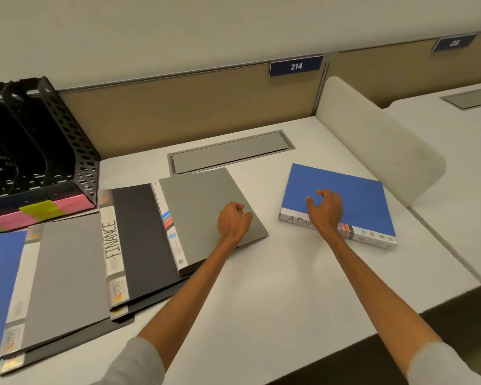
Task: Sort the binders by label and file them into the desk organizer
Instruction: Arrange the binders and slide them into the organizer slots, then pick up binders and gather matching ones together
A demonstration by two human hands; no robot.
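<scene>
On the desk, nothing filed | desk organizer [67,129] far left, slots look empty, though dark | right hand [326,208] spread open over blue ADM binder [353,198] | left hand [233,220] curled shut on grey binder [206,201], apparently no grip | FINANCE binder [133,240], others flat, unsorted.

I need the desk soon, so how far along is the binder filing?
Nothing looks filed: the visible slots of the black organizer look empty. One blue binder, whose spine lettering starts ADM, lies apart on the right with the right hand open over it. The left hand rests closed on a grey binder. The FINANCE binder and the overlapping binders at left still lie flat on the desk.
</scene>
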